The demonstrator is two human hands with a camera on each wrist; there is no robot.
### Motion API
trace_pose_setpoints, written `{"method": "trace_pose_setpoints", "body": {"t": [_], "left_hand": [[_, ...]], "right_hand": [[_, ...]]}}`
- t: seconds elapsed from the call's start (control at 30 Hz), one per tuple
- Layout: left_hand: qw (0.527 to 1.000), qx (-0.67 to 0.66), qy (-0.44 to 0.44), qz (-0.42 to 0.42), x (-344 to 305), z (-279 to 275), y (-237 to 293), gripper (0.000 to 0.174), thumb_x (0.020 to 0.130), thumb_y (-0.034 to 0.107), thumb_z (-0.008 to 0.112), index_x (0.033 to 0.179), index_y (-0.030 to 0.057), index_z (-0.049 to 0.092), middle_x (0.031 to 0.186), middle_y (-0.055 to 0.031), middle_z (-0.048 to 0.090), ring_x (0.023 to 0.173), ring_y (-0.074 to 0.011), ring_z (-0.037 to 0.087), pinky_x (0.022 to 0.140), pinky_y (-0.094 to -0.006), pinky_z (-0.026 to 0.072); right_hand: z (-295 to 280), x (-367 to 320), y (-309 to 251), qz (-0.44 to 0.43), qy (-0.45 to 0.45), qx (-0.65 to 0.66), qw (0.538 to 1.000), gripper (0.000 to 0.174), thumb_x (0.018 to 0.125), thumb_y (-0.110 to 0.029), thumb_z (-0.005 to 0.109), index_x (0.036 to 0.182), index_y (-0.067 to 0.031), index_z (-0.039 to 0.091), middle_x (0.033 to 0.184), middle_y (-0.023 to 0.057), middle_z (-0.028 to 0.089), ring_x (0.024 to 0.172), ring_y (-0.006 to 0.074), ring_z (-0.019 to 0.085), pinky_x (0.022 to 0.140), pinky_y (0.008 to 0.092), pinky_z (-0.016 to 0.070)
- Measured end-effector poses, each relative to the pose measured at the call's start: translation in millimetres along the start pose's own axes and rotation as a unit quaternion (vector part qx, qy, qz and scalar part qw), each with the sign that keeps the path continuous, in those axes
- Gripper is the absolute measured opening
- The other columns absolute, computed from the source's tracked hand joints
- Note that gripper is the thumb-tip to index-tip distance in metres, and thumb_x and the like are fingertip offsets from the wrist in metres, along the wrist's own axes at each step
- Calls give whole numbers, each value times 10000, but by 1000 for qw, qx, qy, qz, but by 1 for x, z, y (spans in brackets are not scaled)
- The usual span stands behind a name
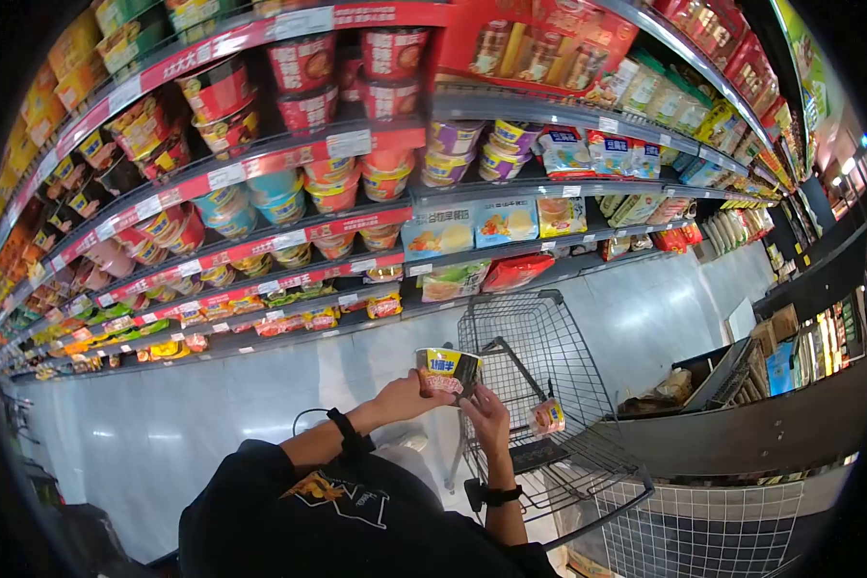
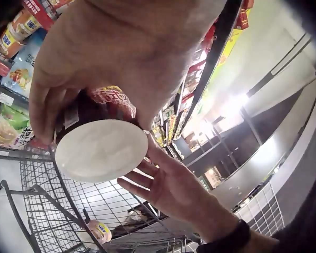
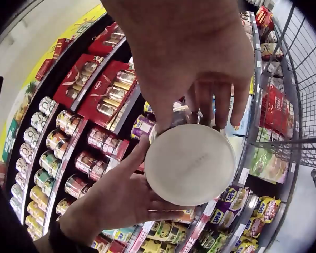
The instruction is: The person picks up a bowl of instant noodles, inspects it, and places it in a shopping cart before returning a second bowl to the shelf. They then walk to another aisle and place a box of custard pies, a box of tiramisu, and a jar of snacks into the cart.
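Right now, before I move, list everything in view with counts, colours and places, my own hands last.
Held tub: one, dark with yellow label, in the left hand
Cart: one, dark grey, ahead and to the right
Cart tub: one, orange and pale, in the cart
Shelf tubs: too many to count, mixed colours, left shelves
Red boxes: several, red, upper right shelves
Red bag: one, red, bottom shelf
Wire mesh: one panel, white, lower right
Floor: one, pale grey, below
Wristbands: two, black, one per wrist
Left hand: one, bare, gripping the held tub
Right hand: one, bare, touching the held tub
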State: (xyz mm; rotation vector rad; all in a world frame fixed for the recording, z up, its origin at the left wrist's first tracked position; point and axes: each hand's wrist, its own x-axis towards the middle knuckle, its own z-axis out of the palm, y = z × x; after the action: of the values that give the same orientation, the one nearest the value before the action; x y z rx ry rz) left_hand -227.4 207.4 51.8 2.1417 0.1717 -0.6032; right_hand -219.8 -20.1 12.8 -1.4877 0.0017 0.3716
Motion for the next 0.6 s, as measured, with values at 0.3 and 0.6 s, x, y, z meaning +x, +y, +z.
{"method": "trace_pose_setpoints", "body": {"t": [0.3, 0.6], "left_hand": [[995, -67, 73, -16, -84, -67, -102, 1030, 746, 777, 651, 1117, -174, 518, 996, -269, 679, 938, -393, 700, 806, -409, 560], [975, -122, 185, 5, -195, -152, -254, 1007, 719, 767, 692, 1106, -145, 517, 961, -285, 678, 931, -424, 692, 811, -436, 557]], "right_hand": [[128, -11, 21, -5, -51, -58, 997, 507, 866, 0, 738, 1312, 124, 530, 1251, 181, 636, 1106, 197, 634, 951, 283, 517], [328, -56, 23, -12, -136, -101, 985, 629, 884, 11, 717, 1420, 140, 413, 1374, 159, 575, 1144, 176, 612, 956, 271, 504]]}}
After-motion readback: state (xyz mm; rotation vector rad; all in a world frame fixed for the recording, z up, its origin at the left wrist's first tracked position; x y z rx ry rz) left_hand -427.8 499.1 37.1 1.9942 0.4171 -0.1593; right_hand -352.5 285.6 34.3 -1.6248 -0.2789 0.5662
